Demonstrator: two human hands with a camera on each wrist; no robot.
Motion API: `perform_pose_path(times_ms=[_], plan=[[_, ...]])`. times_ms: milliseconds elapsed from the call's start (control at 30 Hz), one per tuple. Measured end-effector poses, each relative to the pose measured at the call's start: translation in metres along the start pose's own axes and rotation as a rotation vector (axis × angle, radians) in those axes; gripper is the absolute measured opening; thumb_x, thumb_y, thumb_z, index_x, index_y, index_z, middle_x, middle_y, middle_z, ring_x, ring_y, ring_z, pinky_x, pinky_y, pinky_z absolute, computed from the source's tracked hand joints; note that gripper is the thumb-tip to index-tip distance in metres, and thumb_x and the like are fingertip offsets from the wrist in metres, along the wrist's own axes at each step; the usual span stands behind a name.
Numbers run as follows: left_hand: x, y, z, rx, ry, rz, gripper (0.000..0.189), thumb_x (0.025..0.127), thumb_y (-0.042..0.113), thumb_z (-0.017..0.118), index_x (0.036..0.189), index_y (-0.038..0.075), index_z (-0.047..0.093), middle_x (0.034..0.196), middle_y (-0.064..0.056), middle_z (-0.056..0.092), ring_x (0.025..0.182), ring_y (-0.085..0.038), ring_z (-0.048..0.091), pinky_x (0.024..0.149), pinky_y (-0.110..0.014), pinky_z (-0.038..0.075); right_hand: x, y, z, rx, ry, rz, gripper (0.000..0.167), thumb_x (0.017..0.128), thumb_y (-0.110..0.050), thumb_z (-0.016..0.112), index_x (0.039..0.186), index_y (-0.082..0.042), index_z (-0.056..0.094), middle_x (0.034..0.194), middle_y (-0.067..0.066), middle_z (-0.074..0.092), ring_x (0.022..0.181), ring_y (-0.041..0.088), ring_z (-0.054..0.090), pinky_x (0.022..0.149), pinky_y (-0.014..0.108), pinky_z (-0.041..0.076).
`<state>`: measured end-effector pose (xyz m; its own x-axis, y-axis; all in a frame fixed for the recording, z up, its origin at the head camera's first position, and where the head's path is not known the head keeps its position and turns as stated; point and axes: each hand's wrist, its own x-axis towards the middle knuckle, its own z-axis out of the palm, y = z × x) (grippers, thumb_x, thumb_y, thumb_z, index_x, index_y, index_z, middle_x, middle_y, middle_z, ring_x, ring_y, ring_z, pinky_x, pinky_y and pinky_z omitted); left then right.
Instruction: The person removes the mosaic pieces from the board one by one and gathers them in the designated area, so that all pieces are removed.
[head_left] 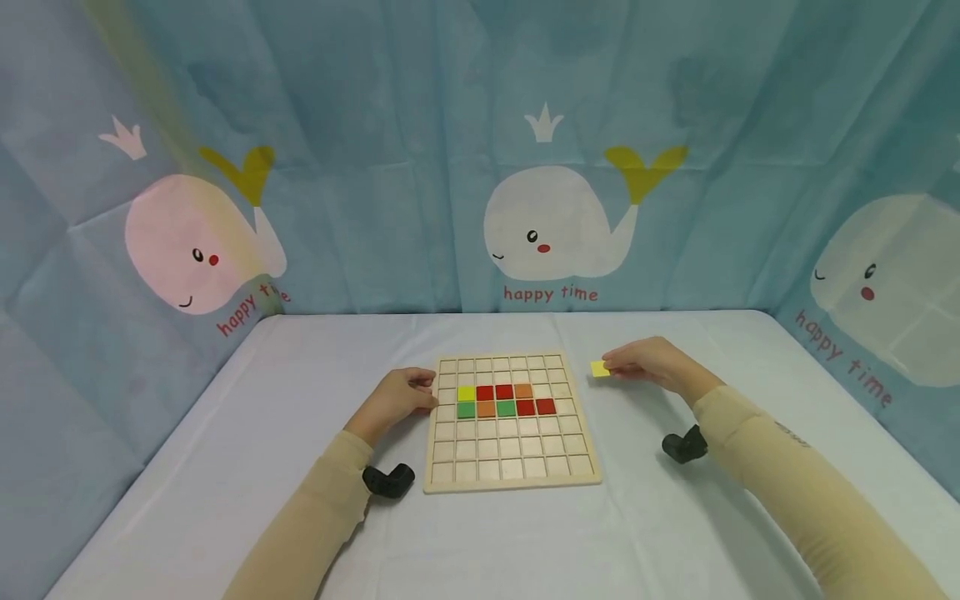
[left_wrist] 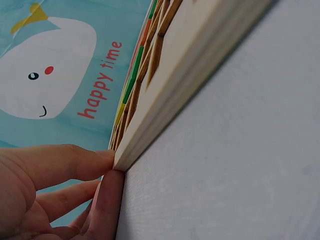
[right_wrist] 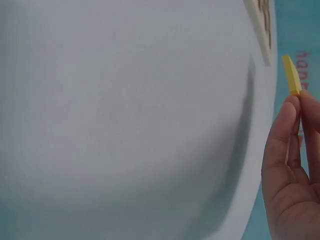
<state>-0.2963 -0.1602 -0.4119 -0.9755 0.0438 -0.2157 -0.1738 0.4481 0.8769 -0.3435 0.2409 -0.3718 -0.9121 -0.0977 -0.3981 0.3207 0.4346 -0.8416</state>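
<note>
A wooden grid board [head_left: 510, 471] lies flat on the table with coloured square tiles in two of its rows. The upper row has a yellow tile [head_left: 467, 393], two red ones and an orange tile [head_left: 522, 391]. Below it are green, orange and red tiles. My left hand [head_left: 393, 398] pinches the board's left edge between thumb and finger, as the left wrist view shows up close. To the right of the board, my right hand [head_left: 648, 364] pinches a yellow square tile [right_wrist: 291, 76] by one edge, held above the table.
A white cloth [head_left: 300, 367] covers the table. Behind it hangs a blue curtain [head_left: 405, 233] printed with whales. Black wrist-camera mounts [head_left: 388, 481] stick out from both sleeves, near the board's lower left and to its right.
</note>
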Motion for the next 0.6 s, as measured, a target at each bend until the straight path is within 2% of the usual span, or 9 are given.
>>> perform_pose_path(times_ms=[333, 600], plan=[[-0.003, 0.001, 0.0, -0.023, -0.002, -0.002, 0.057, 0.084, -0.001, 0.069, 0.139, -0.001, 0.054, 0.121, -0.017, 0.06, 0.111, -0.025, 0.058, 0.082, -0.026, 0.059, 0.009, 0.009, -0.002, 0.039, 0.017, 0.063, 0.051, 0.09, -0.011, 0.073, 0.135, 0.008, 0.056, 0.097, 0.001, 0.07, 0.077, 0.004, 0.066, 0.077, 0.019, 0.06], [-0.005, 0.001, -0.001, -0.021, -0.007, 0.006, 0.057, 0.084, -0.002, 0.07, 0.138, -0.003, 0.054, 0.123, -0.019, 0.059, 0.107, -0.024, 0.059, 0.082, -0.027, 0.06, 0.012, 0.009, -0.001, 0.039, 0.027, 0.067, 0.048, 0.088, -0.01, 0.075, 0.13, 0.008, 0.06, 0.087, 0.0, 0.07, 0.073, 0.005, 0.067, 0.073, 0.019, 0.06]])
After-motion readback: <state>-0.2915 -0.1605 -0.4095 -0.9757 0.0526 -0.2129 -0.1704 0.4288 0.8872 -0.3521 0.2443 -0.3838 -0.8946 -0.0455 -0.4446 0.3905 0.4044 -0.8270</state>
